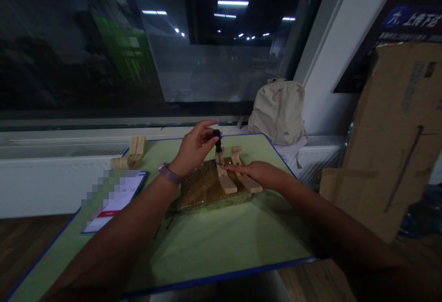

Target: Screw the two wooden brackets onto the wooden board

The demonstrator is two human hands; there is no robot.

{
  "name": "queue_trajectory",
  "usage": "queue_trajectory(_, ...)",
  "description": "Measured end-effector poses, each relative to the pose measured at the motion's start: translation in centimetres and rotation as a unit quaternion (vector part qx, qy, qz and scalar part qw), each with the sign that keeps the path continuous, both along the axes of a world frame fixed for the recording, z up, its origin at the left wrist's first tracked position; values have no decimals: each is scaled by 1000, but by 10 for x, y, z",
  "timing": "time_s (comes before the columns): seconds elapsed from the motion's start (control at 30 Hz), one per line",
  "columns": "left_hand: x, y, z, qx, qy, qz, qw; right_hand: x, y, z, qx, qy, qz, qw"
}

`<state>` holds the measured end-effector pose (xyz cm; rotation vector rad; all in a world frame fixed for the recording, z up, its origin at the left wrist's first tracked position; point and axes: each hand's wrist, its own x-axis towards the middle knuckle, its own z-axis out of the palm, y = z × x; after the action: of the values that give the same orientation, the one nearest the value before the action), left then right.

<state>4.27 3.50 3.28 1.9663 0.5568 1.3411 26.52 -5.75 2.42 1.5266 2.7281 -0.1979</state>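
My left hand point(197, 148) is closed around the black handle of a screwdriver point(217, 137), with one finger stretched out past its top. The screwdriver stands nearly upright, its tip down at a curved wooden piece point(226, 182). My right hand point(257, 173) reaches in from the right, fingers drawn together, with the fingertips at the screwdriver's tip. Anything between them is too small to make out. A second curved wooden piece point(252, 184) lies alongside, partly under my right hand. Both pieces rest on a brown block wrapped in clear film point(203, 189).
On the green table point(221, 242), another curved wooden piece point(137, 148) stands at the back left. A tablet or phone point(120, 196), partly blurred out, lies at the left edge. Behind stands a beige backpack point(278, 111). Large cardboard point(390, 145) leans at the right.
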Motion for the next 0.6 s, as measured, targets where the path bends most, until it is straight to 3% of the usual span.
queue_trajectory(0.6,1,-3,5,32,29,17,999,0,-2,5,28,-64,15,997)
